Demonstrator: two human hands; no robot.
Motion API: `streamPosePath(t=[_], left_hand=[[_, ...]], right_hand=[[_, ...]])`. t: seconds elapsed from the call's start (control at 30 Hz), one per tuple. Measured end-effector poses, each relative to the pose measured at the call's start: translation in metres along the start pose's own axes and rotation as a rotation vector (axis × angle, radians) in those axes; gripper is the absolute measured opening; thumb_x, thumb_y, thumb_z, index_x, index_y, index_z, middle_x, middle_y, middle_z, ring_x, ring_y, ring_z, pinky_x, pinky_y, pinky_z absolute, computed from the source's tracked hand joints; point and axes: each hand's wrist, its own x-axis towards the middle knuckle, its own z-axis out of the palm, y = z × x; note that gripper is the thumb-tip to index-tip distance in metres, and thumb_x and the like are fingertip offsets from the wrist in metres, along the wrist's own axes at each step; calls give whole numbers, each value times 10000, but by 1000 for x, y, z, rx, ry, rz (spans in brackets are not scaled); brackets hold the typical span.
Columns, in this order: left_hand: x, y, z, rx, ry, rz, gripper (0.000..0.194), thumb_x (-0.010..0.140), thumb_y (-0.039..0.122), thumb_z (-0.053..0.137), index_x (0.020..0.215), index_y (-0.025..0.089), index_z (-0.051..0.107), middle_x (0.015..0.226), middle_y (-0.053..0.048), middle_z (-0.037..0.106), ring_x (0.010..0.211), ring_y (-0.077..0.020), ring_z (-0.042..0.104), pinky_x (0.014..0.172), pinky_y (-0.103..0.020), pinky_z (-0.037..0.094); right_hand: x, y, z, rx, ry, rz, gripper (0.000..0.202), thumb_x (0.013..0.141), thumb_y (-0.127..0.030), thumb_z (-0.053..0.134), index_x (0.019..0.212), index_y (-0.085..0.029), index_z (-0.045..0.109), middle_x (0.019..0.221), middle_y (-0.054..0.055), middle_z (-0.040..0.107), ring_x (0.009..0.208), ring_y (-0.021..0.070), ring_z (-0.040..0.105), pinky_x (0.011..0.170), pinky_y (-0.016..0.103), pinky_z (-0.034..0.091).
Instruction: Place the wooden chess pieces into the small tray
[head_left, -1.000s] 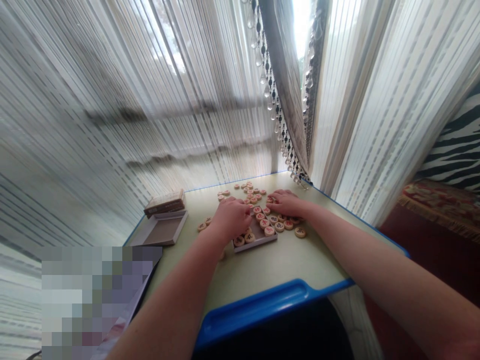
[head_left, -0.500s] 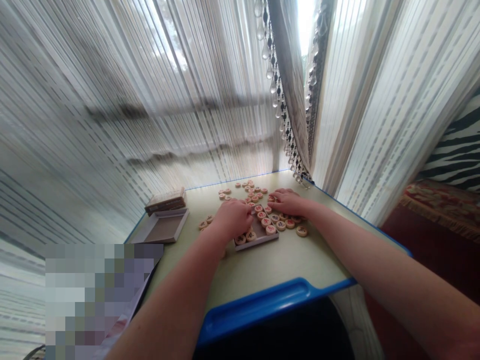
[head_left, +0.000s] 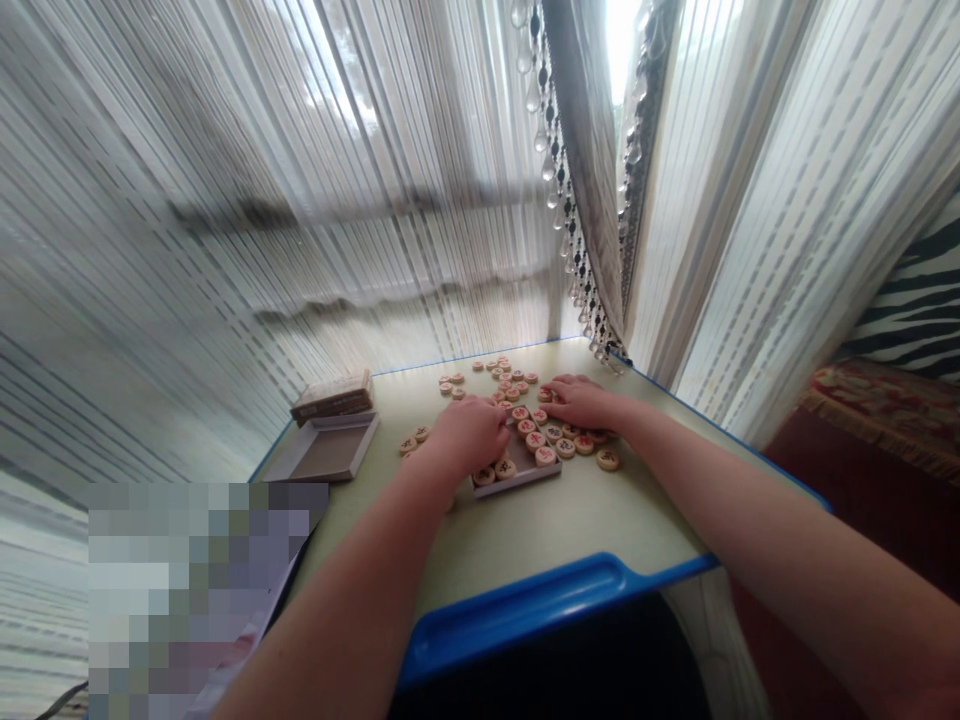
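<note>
The round pieces [head_left: 544, 457] are being contained partly in the shallow tray [head_left: 517, 482], others being spread around it on the tabletop [head_left: 525, 530]. They are being judged light, hard and smooth, best gripped by their rims. The tray's left side is being covered by the left hand [head_left: 471, 435], its fingers being curled; loose pieces are being reached by the right hand [head_left: 585, 402]. Whether either is clamping anything cannot be told. Red and black Chinese characters are being displayed; the closed box's [head_left: 331, 397] print is being blurred.

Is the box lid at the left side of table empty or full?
Empty: the lid shows its bare inner bottom, with nothing lying in it.
</note>
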Motion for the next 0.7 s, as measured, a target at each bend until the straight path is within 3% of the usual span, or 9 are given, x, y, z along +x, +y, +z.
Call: streamPosePath(t=[0.5, 0.7], left_hand=[[1, 0, 5, -22, 1, 4, 269, 782, 291, 403, 784, 195, 654, 835, -74, 633, 804, -219, 570, 722, -348, 449], [1, 0, 5, -10, 11, 3, 283, 787, 294, 392, 798, 191, 656, 832, -76, 632, 802, -223, 570, 711, -347, 451]], right_hand=[[0, 4, 3, -15, -31, -36, 581, 815, -517, 390, 1273, -169, 467, 1316, 123, 448, 1214, 284, 377, 990, 355, 292], [1, 3, 1, -26, 12, -54, 560, 827, -501, 383, 1247, -148, 493, 1296, 128, 478, 1184, 270, 421, 986, 338, 300]])
